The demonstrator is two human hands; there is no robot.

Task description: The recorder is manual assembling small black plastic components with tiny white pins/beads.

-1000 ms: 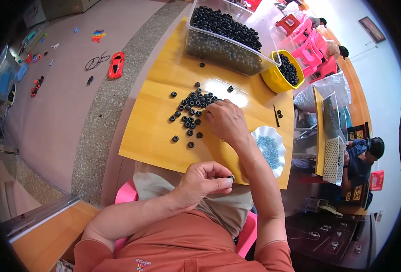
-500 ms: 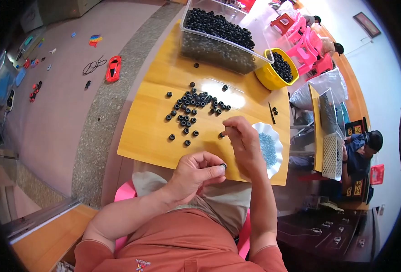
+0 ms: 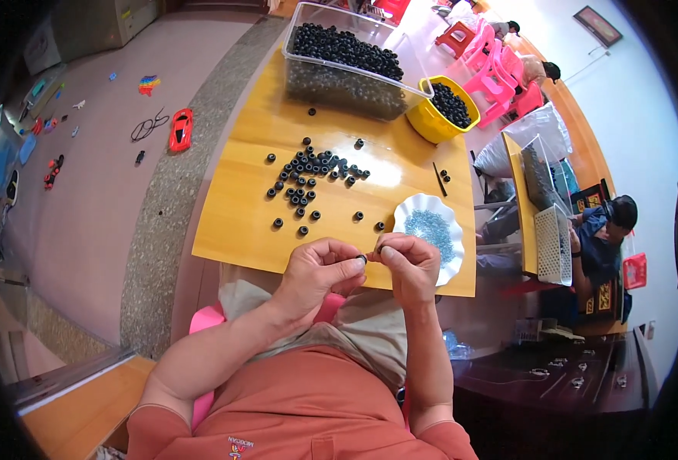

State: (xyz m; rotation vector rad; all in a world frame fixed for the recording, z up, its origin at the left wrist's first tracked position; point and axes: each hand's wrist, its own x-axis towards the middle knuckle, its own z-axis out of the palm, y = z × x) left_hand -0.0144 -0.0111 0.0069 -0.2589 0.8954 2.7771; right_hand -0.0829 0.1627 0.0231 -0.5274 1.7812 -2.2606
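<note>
My left hand (image 3: pixel 320 270) pinches a small black cap (image 3: pixel 363 260) between thumb and forefinger, close to the table's front edge. Beside it my right hand (image 3: pixel 410 264) has thumb and forefinger pressed together on a tiny dark piece, mostly hidden by the fingertips. The fingertips of both hands nearly meet. Many loose black caps (image 3: pixel 311 162), round and hollow, lie scattered beyond my hands on the wooden table (image 3: pixel 228 203). Just past my right hand is a white scalloped dish (image 3: pixel 406 211) with small clear bluish pieces (image 3: pixel 429 233) in it.
At the table's far side stands a clear plastic bin (image 3: pixel 339 83) full of black caps, with a yellow bucket (image 3: pixel 423 123) of them beside it. A thin dark stick (image 3: pixel 439 179) lies at the right. A person (image 3: pixel 603 230) sits at another table; a red toy car (image 3: pixel 180 129) is on the floor.
My right hand has drawn back from over the table to my left hand's fingertips. My left hand keeps its cap. The whole view has shifted slightly.
</note>
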